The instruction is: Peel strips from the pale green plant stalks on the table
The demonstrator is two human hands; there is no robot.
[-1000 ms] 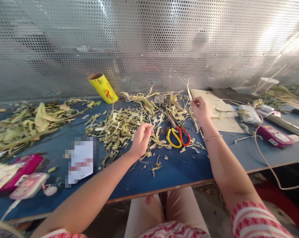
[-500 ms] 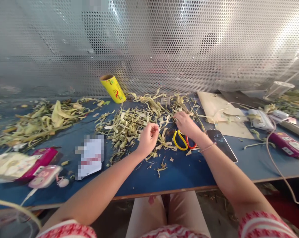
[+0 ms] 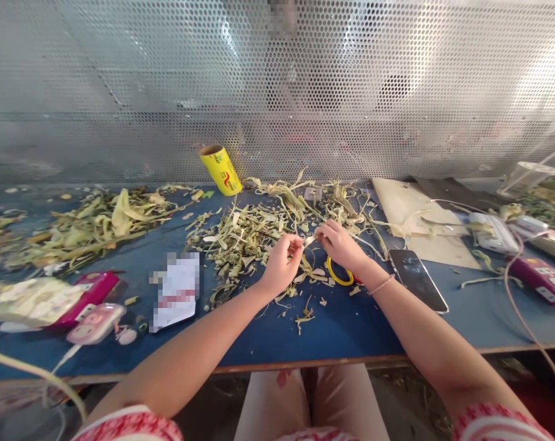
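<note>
Between the two hands, a short, pale, flattened strip of dried plant (image 3: 310,241) is held, just beside the tangled heap of dry, greenish-straw plant pieces (image 3: 241,236). Its right end is pinched by the fingers of the right hand (image 3: 340,246); at its left end the left hand's (image 3: 281,264) fingers are curled in, though whether it is gripped there cannot be told. Hardly any weight is to be expected here: thin, papery, probably brittle, not slippery. Best taken lightly by both ends, in the fingertips, never squeezed or bent sharply.
</note>
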